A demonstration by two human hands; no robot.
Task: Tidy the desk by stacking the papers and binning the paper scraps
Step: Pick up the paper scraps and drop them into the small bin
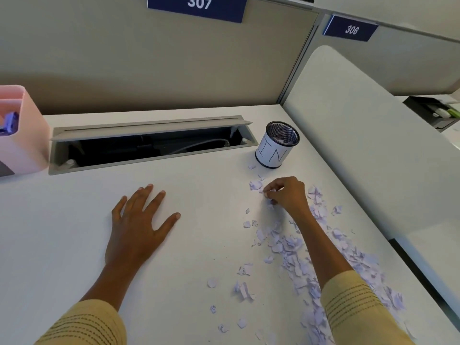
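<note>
pink organiser (22,135) cut off at left edge, scrap writing (244,270) too small to read

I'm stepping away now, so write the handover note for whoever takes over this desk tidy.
Left hand: open, flat on the white desk, holding nothing.
Right hand: pinching small torn white paper scraps just in front of the black mesh cup bin with a white label.
Done: a few scraps already lie in the bin.
Left: most scraps are still strewn along the desk's right side, from the bin back to the near edge. No paper stack is in view.
</note>
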